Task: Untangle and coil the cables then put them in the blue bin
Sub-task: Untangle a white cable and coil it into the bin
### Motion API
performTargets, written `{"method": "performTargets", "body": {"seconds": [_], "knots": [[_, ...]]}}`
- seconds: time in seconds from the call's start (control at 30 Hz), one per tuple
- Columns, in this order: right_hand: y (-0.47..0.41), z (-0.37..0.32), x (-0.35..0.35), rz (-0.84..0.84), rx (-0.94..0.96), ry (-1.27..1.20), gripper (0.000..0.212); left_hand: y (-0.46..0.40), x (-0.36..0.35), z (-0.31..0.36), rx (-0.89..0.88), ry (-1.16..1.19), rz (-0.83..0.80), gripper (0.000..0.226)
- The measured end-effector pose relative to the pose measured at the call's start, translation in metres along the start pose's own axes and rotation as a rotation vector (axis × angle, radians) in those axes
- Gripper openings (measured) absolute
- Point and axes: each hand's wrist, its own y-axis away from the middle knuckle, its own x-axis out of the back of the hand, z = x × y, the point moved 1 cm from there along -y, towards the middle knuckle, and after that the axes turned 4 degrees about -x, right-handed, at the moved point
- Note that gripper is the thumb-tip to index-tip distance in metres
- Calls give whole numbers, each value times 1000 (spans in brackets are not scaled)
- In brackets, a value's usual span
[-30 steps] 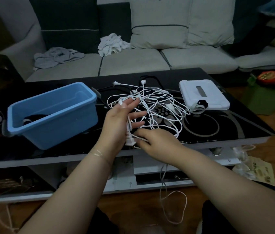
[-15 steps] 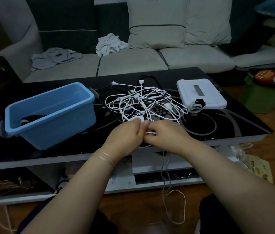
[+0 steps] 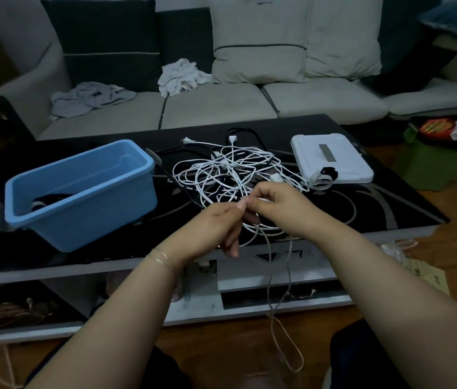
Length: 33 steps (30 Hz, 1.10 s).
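Head view: a tangle of white cables [image 3: 230, 175] is seen heaped at the middle of the black glass worktop [image 3: 390, 209], between the blue bin [image 3: 81, 192] toward the left edge and a white flat device [image 3: 331, 158] toward the right edge. One strand is draped over the near edge and hangs in a loop above the floor. The left hand [image 3: 219, 220] and right hand [image 3: 278, 203] are met just above the near edge; a thin white strand is pinched between thumb and forefinger of each grip, fingertips almost touching. A dark coiled item is glimpsed inside the bin; its kind cannot be told.

Cables are judged light, limp and thin, easily snagged where loops cross; small plugs at the ends are likely to catch when pulled through. A free plug end is judged the best place to be taken, with the strand fed back through the loops rather than yanked. Black cables are partly seen under the white ones at the far side.

Worktop is glossy with a pale swirl pattern, likely slippery. A grey sofa [image 3: 221, 108] with cushions and crumpled cloths is seen behind; wooden floor and clutter at the right. Light is dim.
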Motion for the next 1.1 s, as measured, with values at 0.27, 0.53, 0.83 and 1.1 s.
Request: {"method": "performTargets", "body": {"seconds": [0.27,0.53,0.83,1.1], "knots": [[0,0,1,-37,12,-35,17,2,10,-5,23,224,-106,37],[4,1,-27,-85,-54,-156,18,1,15,4,-184,760,-37,46],[22,-2,-46,-344,3,396,49,-2,33,5,-127,864,293,71],[22,-15,-39,-288,40,439,24,-9,23,2,-147,492,380,102]]}}
